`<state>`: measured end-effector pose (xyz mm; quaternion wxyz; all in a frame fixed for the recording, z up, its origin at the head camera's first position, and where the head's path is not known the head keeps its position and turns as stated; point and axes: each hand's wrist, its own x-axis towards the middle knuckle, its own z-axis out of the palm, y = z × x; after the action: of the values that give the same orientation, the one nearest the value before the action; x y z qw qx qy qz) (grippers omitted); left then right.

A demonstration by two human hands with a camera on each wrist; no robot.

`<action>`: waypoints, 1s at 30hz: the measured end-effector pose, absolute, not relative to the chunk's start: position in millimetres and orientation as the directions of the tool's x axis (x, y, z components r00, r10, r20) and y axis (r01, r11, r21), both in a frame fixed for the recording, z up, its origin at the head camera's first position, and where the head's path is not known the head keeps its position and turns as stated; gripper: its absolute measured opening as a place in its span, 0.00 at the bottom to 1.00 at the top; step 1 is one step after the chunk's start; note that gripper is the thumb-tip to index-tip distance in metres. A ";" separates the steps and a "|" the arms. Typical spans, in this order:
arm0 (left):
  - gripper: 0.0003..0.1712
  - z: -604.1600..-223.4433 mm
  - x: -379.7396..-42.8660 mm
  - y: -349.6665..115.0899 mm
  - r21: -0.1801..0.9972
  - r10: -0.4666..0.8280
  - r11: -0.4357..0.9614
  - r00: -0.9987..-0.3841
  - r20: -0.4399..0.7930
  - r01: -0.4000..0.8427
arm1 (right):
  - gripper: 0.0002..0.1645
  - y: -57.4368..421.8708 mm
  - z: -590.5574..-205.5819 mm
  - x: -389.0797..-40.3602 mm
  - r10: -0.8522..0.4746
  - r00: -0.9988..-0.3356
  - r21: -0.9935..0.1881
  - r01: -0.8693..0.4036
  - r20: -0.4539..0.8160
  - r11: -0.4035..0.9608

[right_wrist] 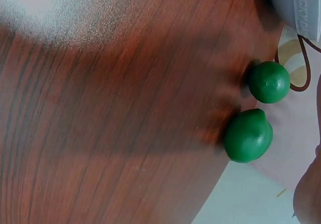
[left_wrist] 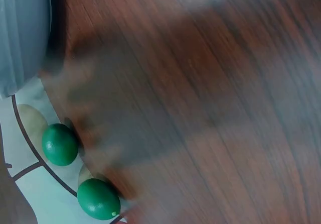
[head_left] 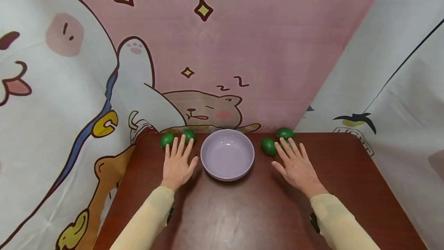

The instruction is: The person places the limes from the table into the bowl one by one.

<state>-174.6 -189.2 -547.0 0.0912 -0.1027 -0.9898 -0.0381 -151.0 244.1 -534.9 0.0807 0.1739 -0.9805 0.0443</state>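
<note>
A lavender bowl (head_left: 227, 159) stands near the table's far edge, between the two hands. My left hand (head_left: 177, 167) is held over the table left of the bowl, fingers straight and spread. Just beyond its fingertips lie two green limes, one on the left (head_left: 167, 140) and one nearer the bowl (head_left: 189, 135). To the right of the bowl, my right hand (head_left: 299, 169) is likewise spread flat, palm down. Around its fingertips are a lime (head_left: 268, 146), another farther back (head_left: 285, 134), and a third green one mostly hidden behind the fingers. Neither hand holds anything.
The dark brown wooden table (head_left: 225, 211) ends just past the bowl and limes. Behind it hangs a pink and white cloth (head_left: 277, 49) printed with cartoon animals, which also runs down both sides. Hand shadows fall on the wood in both wrist views.
</note>
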 end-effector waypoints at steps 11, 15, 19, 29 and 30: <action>0.41 -544.9 -178.0 -177.4 0.075 0.214 0.971 -0.963 0.164 0.228 | 0.45 244.7 -533.8 -151.7 -0.312 -0.936 -0.104 -0.331 0.165 0.938; 0.41 -544.2 -179.6 -171.7 0.108 0.214 0.967 -0.965 0.151 0.231 | 0.45 243.9 -533.7 -151.3 -0.302 -0.938 -0.113 -0.323 0.171 0.940; 0.41 -543.5 -181.0 -167.1 0.129 0.211 0.965 -0.969 0.130 0.228 | 0.45 242.6 -533.4 -151.4 -0.289 -0.945 -0.133 -0.309 0.154 0.942; 0.41 -548.9 -183.4 -158.1 0.125 0.215 0.966 -0.971 0.105 0.228 | 0.46 240.7 -535.0 -151.3 -0.278 -0.953 -0.151 -0.294 0.118 0.944; 0.41 -549.1 -183.6 -156.7 0.127 0.219 0.965 -0.971 0.101 0.231 | 0.46 240.6 -535.3 -151.0 -0.276 -0.954 -0.150 -0.292 0.119 0.944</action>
<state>-183.6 -156.7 -549.1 0.0433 -0.1134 -0.9902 -0.0689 -151.0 240.6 -535.3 0.0482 0.1444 -0.9848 0.0835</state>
